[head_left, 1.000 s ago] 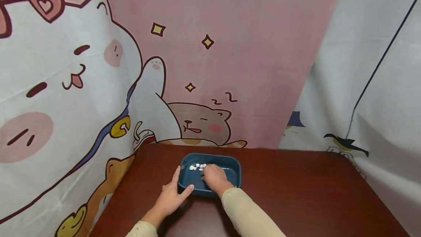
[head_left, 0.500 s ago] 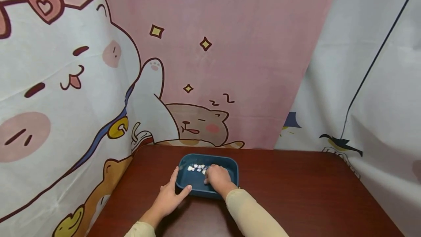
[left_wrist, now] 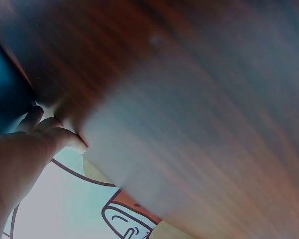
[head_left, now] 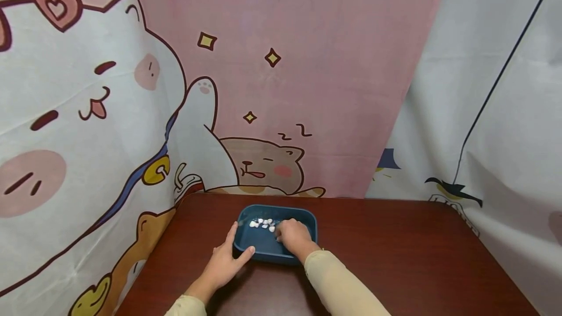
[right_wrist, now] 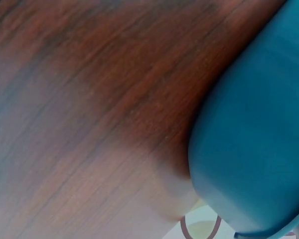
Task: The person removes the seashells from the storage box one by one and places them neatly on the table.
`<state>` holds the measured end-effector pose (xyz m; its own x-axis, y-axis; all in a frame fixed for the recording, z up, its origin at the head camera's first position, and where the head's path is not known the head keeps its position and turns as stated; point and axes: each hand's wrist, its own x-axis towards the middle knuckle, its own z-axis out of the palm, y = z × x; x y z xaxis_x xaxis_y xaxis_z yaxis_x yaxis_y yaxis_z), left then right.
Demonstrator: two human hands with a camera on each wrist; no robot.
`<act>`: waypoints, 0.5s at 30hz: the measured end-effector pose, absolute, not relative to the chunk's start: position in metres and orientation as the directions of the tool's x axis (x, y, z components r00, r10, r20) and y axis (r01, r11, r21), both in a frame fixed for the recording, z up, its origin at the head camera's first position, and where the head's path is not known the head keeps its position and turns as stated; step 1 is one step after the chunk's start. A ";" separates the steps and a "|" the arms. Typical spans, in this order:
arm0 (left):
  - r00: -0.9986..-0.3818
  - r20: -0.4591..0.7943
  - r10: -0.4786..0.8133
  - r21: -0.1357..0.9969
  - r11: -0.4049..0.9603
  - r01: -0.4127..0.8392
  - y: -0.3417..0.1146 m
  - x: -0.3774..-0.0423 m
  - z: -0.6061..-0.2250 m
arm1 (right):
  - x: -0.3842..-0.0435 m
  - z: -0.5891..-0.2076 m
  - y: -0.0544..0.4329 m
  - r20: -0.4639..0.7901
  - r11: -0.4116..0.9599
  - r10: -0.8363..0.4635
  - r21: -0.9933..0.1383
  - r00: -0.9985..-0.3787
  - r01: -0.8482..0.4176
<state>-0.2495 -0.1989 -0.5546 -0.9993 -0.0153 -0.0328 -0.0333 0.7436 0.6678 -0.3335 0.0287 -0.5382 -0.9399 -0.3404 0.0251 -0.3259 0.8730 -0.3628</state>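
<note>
A blue rectangular tub [head_left: 263,256] sits on the table in the head view, with several small white pieces [head_left: 265,223], like pebbles, on its floor. My left hand [head_left: 223,263] has its fingers spread at the tub's left front corner, forefinger along the left side and thumb by the front rim. In the left wrist view, that hand [left_wrist: 27,152] is beside the blue wall. Inside the tub, right of the white pieces, my right hand [head_left: 293,238] points downward with bent fingers. Its fingertips are hidden, so what they hold does not show. The right wrist view mostly shows the tub's outer wall [right_wrist: 254,129].
The dark red-brown wooden table [head_left: 395,252] extends right of the tub and in front of it. A cartoon-printed curtain [head_left: 329,87] hangs behind and to the left. A dark cord [head_left: 500,69] runs down the white cloth at right.
My right hand has shifted slightly right inside the tub, uncovering more white pieces. The left hand keeps its place at the tub. The head view has turned a little.
</note>
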 end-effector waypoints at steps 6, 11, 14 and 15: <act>-0.999 -0.032 -0.018 0.664 0.747 -0.035 -0.199 -0.250 -0.555 | -0.332 -0.533 0.034 0.028 0.878 -0.348 -0.342 -0.937 -0.336; -0.999 -0.034 -0.016 0.671 0.741 -0.035 -0.199 -0.249 -0.554 | -0.331 -0.528 0.037 0.011 0.876 -0.340 -0.360 -0.941 -0.321; -0.999 -0.033 -0.015 0.675 0.737 -0.033 -0.199 -0.248 -0.553 | -0.330 -0.528 0.039 0.018 0.881 -0.336 -0.348 -0.942 -0.321; -0.999 -0.032 -0.016 0.675 0.737 -0.034 -0.199 -0.248 -0.553 | -0.329 -0.528 0.040 0.017 0.883 -0.331 -0.348 -0.943 -0.316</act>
